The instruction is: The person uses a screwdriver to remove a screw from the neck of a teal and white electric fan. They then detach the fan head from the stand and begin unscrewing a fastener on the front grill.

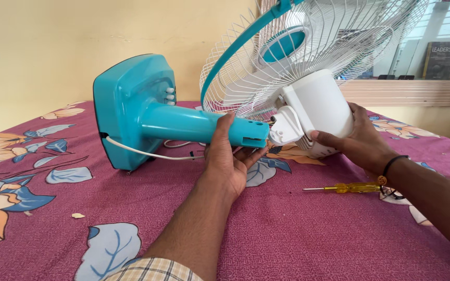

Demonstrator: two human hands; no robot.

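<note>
Teal fan stand [194,125], mid-frame on the floral bedsheet [287,234]: we're gripping its neck with our left hand [227,161], right hand [363,140] cupping the white motor housing [316,106]. Looks like we're lining up that joint next; yellow screwdriver [347,188] is lying nearby.

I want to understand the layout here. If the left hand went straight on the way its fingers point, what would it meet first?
The left hand already grips the teal fan stem, fingers pointing up and away. Beyond it, the white wire grille probably comes first, though depth is unclear.

The bed's [298,234] near middle lies open; the fan [183,122] blocks its far side, a screwdriver [350,188] lying toward the right edge.
</note>
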